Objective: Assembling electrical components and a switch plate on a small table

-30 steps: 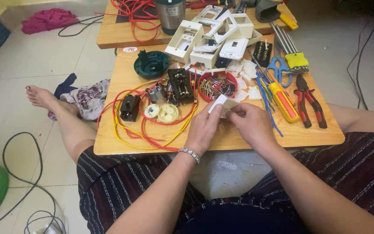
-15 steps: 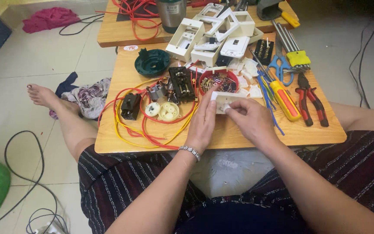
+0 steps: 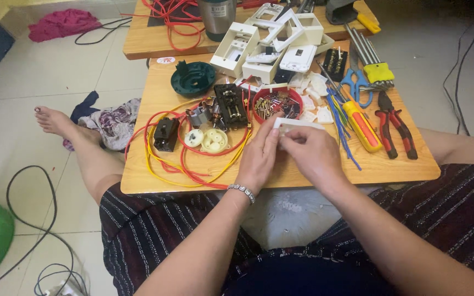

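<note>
Low on the tiled floor, the wooden bench point(image 3: 154, 98) is strewn with dismantled parts and loose red and yellow wires point(image 3: 193, 159), while both hands, left hand point(image 3: 260, 159) and right hand point(image 3: 314, 156), pinch together on a small white plastic piece point(image 3: 297, 125) above the bench's near edge, assembly seemingly far from finished.

A small oval red-and-white sticker label point(image 3: 165, 60) lies flat at the upper-left corner of the near wooden table, above centre-left of the frame; on the steel cylindrical flask at top centre, a small pale rectangular label point(image 3: 218, 8) shows; no screens or signs
</note>
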